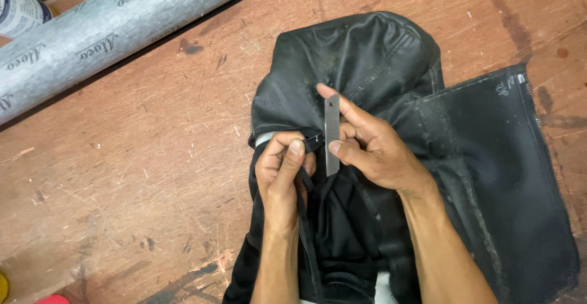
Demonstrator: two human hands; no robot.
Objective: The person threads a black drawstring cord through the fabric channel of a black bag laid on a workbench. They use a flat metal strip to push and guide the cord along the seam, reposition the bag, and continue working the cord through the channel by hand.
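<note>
1. My right hand (373, 151) pinches a thin metal blade (332, 134): stiff, sharp, best held by its flat sides.
2. My left hand (282, 169) clenches the soft black leather piece (367, 59), mid-tabletop (122, 157); limp, probably slippery.

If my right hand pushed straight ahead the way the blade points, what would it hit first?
Probably the rounded black leather piece just beyond the right hand and its thin metal blade, though depth is unclear.
</note>
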